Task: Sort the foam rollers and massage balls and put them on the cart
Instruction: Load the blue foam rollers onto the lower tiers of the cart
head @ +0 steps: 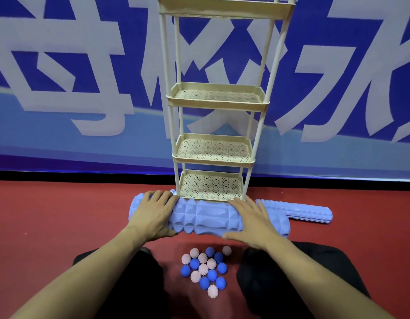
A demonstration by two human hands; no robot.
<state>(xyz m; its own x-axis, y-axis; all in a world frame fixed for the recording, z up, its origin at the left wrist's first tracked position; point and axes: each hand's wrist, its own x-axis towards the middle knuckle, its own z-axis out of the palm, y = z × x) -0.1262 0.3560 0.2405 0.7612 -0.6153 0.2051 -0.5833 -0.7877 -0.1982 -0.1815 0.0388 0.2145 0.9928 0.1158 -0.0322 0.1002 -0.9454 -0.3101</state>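
Rollers: two in view, both pale blue, both on the red floor. The large foam roller [208,218] lies directly in front of the cart [214,155], its long axis running left to right, square across the person's reach and parallel to the cart's front edge. The left hand [153,212] rests over its left end and the right hand [252,221] over its right portion; on each, the fingers drape over the far side and the thumb sits on the near side, so both hands hold the roller. Neither hand is nearer; the grip is roughly symmetrical. The slimmer second roller [300,211] lies behind and to the right, partly hidden by the large one, closer to the right hand.

Shelves: four perforated tiers visible, none carrying anything that I can see. The roller appears longer than the bottom tier is wide, so in my judgement it would overhang if laid crosswise.

Massage balls [205,269]: one cluster on the floor between the knees, nearer the person than the roller. Count is approximately sixteen, roughly eight blue and eight pink.
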